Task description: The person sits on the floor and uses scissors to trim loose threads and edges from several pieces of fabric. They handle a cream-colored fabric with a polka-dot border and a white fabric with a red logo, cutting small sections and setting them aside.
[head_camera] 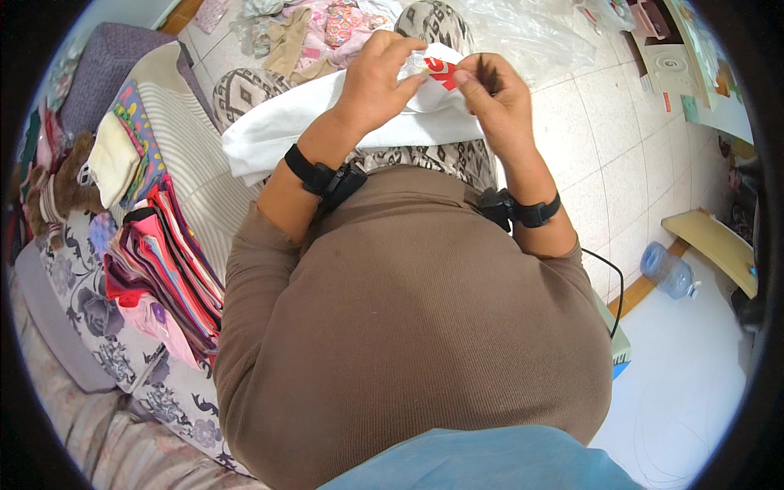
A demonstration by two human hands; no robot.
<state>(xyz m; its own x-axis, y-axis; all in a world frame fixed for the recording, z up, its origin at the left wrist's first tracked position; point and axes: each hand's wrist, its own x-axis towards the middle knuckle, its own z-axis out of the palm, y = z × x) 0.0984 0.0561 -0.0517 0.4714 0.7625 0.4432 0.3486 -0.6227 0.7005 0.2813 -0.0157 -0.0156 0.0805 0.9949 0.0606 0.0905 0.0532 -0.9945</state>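
Note:
A white cloth garment with a red print lies across my lap, over patterned trousers. My left hand is over the garment, thumb and index finger apart beside the print. The thumb and forefinger of my right hand meet at the print's right edge. Within the curl of that hand sits a small dark pointed tool, partly hidden by the fingers; its exact kind is unclear. Both wrists wear black straps with small devices.
To my left, a sofa bears a stack of folded clothes, a folded cream cloth and a plush toy. Ahead lie loose garments and clear plastic sheeting. A large water bottle lies at the right.

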